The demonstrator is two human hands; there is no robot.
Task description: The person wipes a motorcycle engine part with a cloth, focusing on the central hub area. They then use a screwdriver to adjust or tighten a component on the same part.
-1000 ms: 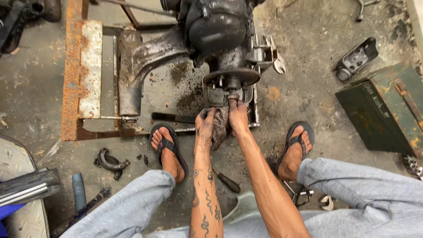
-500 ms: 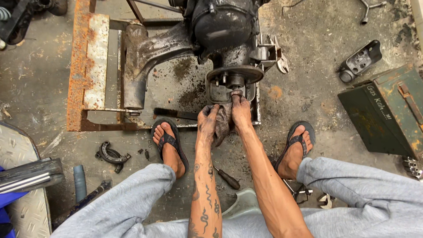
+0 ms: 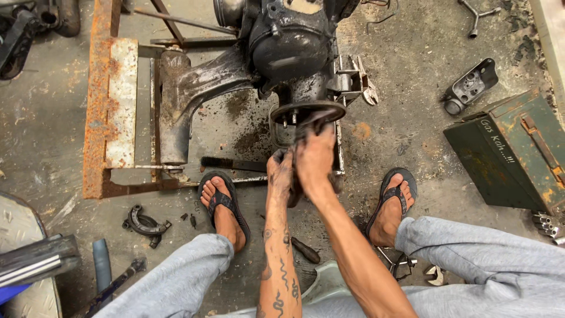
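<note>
A greasy black engine unit (image 3: pixel 288 41) rests on a rusty metal stand (image 3: pixel 97 100), with a round flange (image 3: pixel 309 111) at its near end. My right hand (image 3: pixel 315 156) is raised and blurred just below the flange, pressing a dirty rag (image 3: pixel 297 185) against the hub. Beside it, my left hand (image 3: pixel 279 171) grips the same rag lower down. The hub under the rag is hidden.
A green metal box (image 3: pixel 512 153) lies at the right, with sockets (image 3: pixel 547 224) near it. A black brush (image 3: pixel 232 163) lies by my left foot (image 3: pixel 220 203). A curved brake shoe (image 3: pixel 144 224), a screwdriver (image 3: pixel 306 250) and a grey metal part (image 3: pixel 471 85) lie on the floor.
My right hand has moved up from the shaft tip onto the flange with the rag and is blurred. The left hand has shifted slightly up. The view has tilted a little.
</note>
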